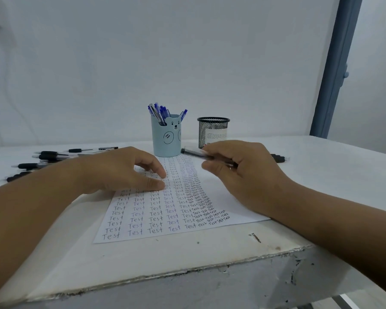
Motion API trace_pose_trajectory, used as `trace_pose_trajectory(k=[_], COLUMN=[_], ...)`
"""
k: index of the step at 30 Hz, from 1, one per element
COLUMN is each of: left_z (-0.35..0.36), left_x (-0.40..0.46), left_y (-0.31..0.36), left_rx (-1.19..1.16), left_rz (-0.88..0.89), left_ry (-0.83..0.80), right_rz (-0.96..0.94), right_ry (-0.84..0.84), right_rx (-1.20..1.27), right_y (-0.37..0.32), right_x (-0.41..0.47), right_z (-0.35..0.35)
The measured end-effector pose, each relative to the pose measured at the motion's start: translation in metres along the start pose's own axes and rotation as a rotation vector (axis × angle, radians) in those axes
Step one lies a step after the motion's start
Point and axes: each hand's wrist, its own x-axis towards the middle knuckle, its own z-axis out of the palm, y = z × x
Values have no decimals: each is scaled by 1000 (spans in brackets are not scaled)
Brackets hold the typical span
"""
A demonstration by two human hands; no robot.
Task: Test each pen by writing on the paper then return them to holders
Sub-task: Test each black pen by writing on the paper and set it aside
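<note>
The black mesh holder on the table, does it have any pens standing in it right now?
No, the black mesh holder shows no pens above its rim, while the blue pens all stand in the bear-faced cup.

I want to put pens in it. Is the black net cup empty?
It looks empty. No pens stick out above the rim of the black mesh holder, while blue pens poke out of the bear holder. Its bottom cannot be seen.

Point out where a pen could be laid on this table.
Bare table right of the paper, and the strip between the paper and the near edge. Crowded: the loose black pens at left, and around the blue holder and mesh holder.
</note>
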Motion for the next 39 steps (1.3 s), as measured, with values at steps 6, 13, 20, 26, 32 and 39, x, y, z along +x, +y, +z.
trace_pose_trajectory(k=[6, 13, 20, 26, 32, 39], left_z=[0, 0, -2, -2, -3, -3], left_x=[-1, -1, 0, 1, 0, 2], left_y=[1, 3, 1, 0, -2, -2], left_rx=[14, -12, -18, -9, -41, -48], left_rz=[2, -19, -12, 1, 13, 10], left_ry=[3, -1, -8, -2, -9, -3], right_rz=[18, 148, 365, 448, 481, 458], right_ry=[-25, -88, -444, -412, -458, -451], right_rx=[104, -63, -483, -605, -660, -749], right_y=[-2, 16, 63, 84, 67, 63], right_x=[-2, 15, 39, 35, 36, 32], right_z=[-1, -11, -40, -41, -48, -48])
